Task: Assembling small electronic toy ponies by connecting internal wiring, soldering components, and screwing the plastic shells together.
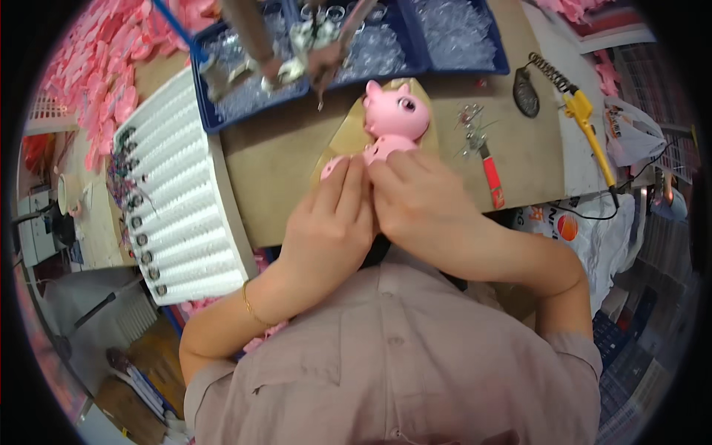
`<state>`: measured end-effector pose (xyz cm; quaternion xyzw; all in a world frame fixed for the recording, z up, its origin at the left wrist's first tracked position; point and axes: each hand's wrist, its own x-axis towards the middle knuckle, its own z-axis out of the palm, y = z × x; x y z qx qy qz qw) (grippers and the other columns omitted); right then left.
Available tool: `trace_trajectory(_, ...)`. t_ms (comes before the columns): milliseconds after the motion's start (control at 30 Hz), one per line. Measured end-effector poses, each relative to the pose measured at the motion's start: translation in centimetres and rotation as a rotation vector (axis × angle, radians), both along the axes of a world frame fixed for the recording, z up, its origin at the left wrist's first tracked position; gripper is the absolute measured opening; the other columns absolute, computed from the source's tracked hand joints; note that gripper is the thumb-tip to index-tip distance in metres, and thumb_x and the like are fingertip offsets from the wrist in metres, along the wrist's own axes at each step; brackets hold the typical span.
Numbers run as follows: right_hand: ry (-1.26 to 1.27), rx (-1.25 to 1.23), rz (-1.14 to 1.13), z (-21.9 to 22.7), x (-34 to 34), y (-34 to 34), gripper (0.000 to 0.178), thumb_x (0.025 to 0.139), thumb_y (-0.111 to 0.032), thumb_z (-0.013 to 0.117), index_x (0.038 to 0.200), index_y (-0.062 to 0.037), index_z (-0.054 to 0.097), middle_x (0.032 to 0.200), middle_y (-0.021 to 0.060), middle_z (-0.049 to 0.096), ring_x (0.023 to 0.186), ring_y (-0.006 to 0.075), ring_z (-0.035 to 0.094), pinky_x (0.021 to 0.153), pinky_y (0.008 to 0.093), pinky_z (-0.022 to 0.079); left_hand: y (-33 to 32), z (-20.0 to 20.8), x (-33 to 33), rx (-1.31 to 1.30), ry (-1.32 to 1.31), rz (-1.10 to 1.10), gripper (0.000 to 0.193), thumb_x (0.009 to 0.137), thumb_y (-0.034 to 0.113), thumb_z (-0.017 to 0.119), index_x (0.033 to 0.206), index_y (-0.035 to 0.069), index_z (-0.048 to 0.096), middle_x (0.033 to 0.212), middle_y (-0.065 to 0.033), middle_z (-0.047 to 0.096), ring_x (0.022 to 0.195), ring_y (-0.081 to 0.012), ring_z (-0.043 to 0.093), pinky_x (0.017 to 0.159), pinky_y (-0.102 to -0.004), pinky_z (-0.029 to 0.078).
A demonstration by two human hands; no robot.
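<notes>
Pink plastic is lying under both hands: the left hand (334,215) is pressing its fingers together, the right hand (415,196) is curling over the toy (397,115), probably steadying it from two sides; whether either is pinching, I cannot tell. The toy is resting on a tan sheet (347,132), perhaps for protection. Outward, a red-handled tool (492,176) and blue trays (467,70) are sitting, seemingly for easy reach.

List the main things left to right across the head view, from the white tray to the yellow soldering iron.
White tray → left hand → right hand → red handle → black oval piece → yellow soldering iron
</notes>
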<state>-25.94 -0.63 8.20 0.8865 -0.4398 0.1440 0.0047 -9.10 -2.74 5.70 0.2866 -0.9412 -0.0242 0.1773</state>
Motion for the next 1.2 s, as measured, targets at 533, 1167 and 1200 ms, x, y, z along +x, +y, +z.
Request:
trace_trajectory(533,0.034,0.167,-0.581,-5.1,-13.6,-15.6,0.023,0.08,-0.01,0.062,0.102,-0.0052,0.065,0.097,0.0126,0.063,0.089,0.0314,0.062,0.08,0.0379,0.05,-3.5,4.7,-1.2,0.785,0.11,0.101,0.059,0.071,0.008,0.063,0.127,-0.003,0.045,0.104,-0.017,0.06,0.085,-0.0268,0.061,0.073,-0.0348,0.049)
trace_trajectory(1167,-1.309,0.712,-0.375,1.1,0.5,2.8,0.01,0.082,-0.006,0.068,0.089,-0.0005,0.064,0.085,0.0028,0.056,0.074,0.0095,0.051,0.066,0.0223,0.042,3.0,-1.1,2.8,1.944,1.407,0.119,0.072,0.078,0.029,0.077,0.135,0.008,0.039,0.129,-0.007,0.05,0.12,-0.0218,0.05,0.098,-0.0385,0.046)
trace_trajectory(1200,-1.268,0.691,-0.404,0.5,1.2,3.2,0.009,0.081,-0.006,0.069,0.087,-0.0017,0.065,0.088,0.0029,0.052,0.076,0.0102,0.049,0.066,0.023,0.04,3.6,-0.9,2.6,1.924,1.458,0.166,0.068,0.078,0.024,0.077,0.133,0.007,0.04,0.126,-0.0073,0.052,0.117,-0.0214,0.052,0.097,-0.0379,0.046)
